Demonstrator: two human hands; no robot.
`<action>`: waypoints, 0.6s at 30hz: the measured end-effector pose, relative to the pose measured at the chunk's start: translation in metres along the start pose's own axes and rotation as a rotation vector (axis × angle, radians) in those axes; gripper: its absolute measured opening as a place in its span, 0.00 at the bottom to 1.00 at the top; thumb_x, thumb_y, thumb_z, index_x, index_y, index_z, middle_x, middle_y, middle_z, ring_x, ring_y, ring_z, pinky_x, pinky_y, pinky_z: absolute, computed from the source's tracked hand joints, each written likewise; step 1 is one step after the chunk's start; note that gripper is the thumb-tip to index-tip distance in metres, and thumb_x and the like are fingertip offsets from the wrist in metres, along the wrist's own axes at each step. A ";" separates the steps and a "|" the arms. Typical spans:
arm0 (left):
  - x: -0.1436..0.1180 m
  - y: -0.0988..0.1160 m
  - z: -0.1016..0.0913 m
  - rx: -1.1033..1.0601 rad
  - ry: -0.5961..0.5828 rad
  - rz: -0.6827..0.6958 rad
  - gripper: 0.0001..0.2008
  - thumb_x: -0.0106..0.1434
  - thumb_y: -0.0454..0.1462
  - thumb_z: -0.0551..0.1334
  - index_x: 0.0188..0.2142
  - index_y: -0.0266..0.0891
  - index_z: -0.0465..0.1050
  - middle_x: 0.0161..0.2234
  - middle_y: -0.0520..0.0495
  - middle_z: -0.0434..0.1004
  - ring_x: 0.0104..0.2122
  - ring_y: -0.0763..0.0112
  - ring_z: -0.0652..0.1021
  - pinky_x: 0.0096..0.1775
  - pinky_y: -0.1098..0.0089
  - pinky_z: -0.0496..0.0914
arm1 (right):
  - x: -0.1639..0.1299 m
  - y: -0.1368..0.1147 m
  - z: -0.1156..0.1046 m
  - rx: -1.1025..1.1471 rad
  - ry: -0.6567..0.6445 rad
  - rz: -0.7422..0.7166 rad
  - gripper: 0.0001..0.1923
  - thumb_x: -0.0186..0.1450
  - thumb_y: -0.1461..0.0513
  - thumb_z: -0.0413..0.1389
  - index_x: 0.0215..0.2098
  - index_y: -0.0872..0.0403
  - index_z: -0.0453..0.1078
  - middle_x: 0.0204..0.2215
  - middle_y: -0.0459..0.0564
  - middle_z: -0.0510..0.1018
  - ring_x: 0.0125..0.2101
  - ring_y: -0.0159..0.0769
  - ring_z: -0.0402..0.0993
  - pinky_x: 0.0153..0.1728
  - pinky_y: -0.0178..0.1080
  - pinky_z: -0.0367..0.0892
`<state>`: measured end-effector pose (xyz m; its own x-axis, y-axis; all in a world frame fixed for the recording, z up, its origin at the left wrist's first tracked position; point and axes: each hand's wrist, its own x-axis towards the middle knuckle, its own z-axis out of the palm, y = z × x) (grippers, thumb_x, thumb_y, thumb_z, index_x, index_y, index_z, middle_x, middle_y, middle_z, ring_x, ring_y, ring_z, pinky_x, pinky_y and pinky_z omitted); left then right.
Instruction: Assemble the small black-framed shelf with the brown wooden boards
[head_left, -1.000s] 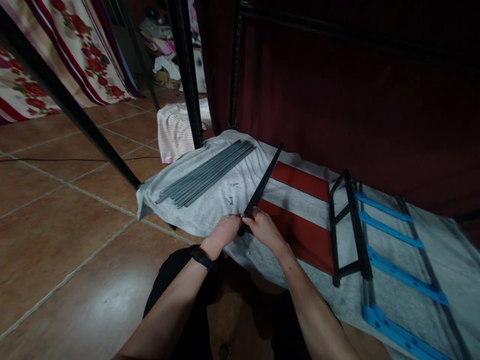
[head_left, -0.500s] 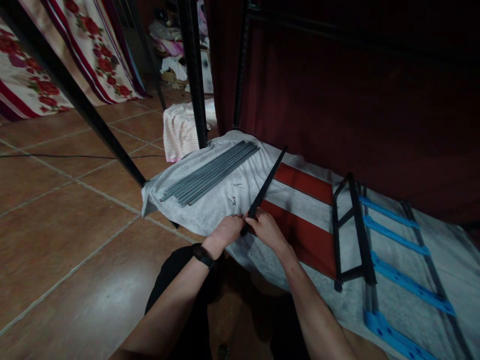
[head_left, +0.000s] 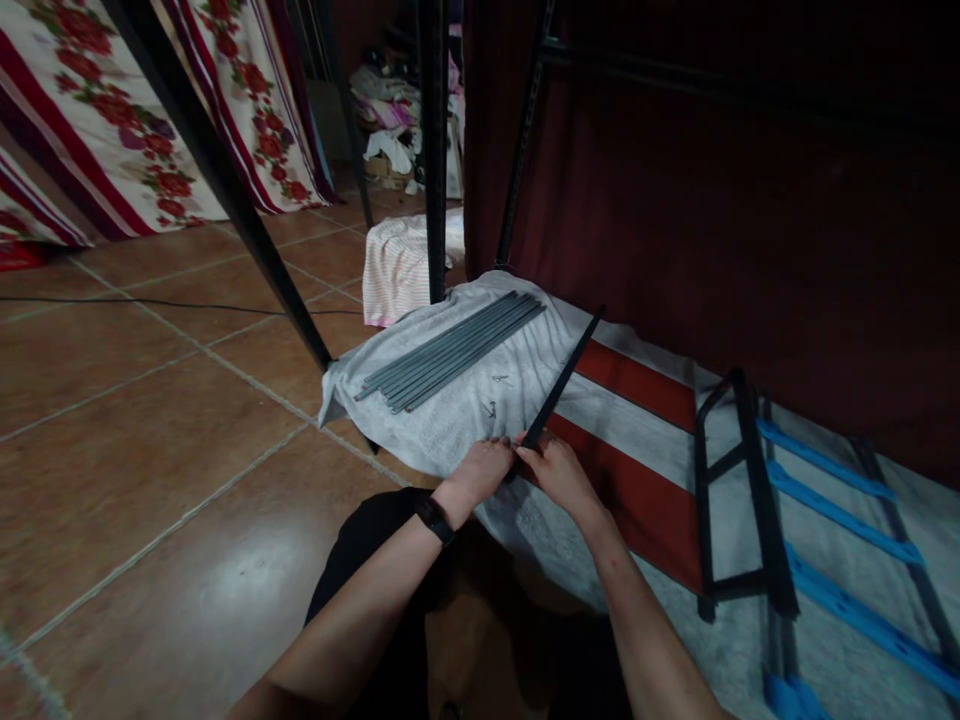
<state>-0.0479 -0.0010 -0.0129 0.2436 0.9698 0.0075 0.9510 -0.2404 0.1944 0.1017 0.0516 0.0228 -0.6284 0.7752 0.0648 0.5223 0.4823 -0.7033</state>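
Head view: your left hand [head_left: 489, 467] and right hand [head_left: 559, 470] both pinch the near end of a black metal bar [head_left: 564, 375], which slants away toward 1 o'clock over a grey-and-red towel [head_left: 637, 420]. Grey rods [head_left: 454, 350] lie at 11 o'clock; a black-and-blue frame [head_left: 757, 520] at 3. The floor is terracotta tile [head_left: 150, 440], with a floral curtain [head_left: 97, 130] behind.

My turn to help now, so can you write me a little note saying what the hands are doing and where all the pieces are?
Left hand and right hand both grip the near end of a long black bar, which slants away over the white towel.
Grey rods lie bundled on the towel, with small screws beside them.
Black frame and blue slats lie to the right, already joined.
The bar is not attached to anything yet; the rods are untouched.
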 end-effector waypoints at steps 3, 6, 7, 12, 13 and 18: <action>0.000 0.000 0.002 0.041 0.014 -0.005 0.13 0.66 0.26 0.50 0.41 0.30 0.73 0.40 0.34 0.77 0.39 0.58 0.79 0.40 0.62 0.72 | -0.001 -0.001 0.000 0.002 0.007 -0.004 0.10 0.67 0.62 0.52 0.43 0.55 0.72 0.43 0.55 0.79 0.47 0.41 0.74 0.50 0.41 0.65; 0.000 0.000 0.006 0.050 0.033 0.005 0.12 0.67 0.27 0.51 0.40 0.30 0.73 0.40 0.34 0.77 0.39 0.59 0.79 0.40 0.63 0.72 | -0.001 -0.002 0.000 0.006 0.010 -0.004 0.10 0.67 0.62 0.52 0.43 0.55 0.72 0.43 0.55 0.79 0.47 0.41 0.74 0.50 0.41 0.65; 0.000 -0.001 0.007 0.053 0.041 0.010 0.12 0.67 0.27 0.51 0.40 0.30 0.73 0.40 0.35 0.77 0.39 0.60 0.79 0.40 0.64 0.72 | -0.001 -0.001 0.000 0.008 0.012 -0.004 0.09 0.67 0.62 0.52 0.43 0.55 0.72 0.43 0.54 0.79 0.47 0.41 0.74 0.50 0.41 0.65; -0.002 -0.001 0.013 0.089 0.075 0.030 0.12 0.67 0.27 0.51 0.41 0.29 0.73 0.40 0.35 0.77 0.40 0.60 0.79 0.40 0.64 0.72 | -0.002 0.001 0.000 0.019 0.022 -0.016 0.10 0.67 0.61 0.51 0.41 0.54 0.73 0.41 0.54 0.79 0.46 0.41 0.75 0.50 0.42 0.66; -0.002 -0.001 0.013 0.096 0.079 0.030 0.12 0.67 0.27 0.51 0.41 0.29 0.73 0.40 0.35 0.77 0.39 0.60 0.79 0.40 0.63 0.72 | -0.002 0.001 0.000 0.020 0.023 -0.021 0.10 0.67 0.61 0.51 0.41 0.54 0.73 0.41 0.55 0.79 0.46 0.42 0.75 0.49 0.42 0.66; -0.003 0.001 0.012 0.080 0.096 0.020 0.12 0.66 0.27 0.51 0.43 0.29 0.73 0.40 0.34 0.77 0.40 0.61 0.79 0.41 0.64 0.72 | -0.002 0.002 0.001 0.011 0.029 -0.030 0.10 0.67 0.60 0.51 0.42 0.54 0.73 0.42 0.55 0.79 0.45 0.42 0.75 0.49 0.43 0.66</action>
<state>-0.0457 -0.0050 -0.0250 0.2468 0.9633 0.1057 0.9592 -0.2584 0.1148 0.1036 0.0509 0.0203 -0.6264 0.7722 0.1066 0.4969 0.5008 -0.7087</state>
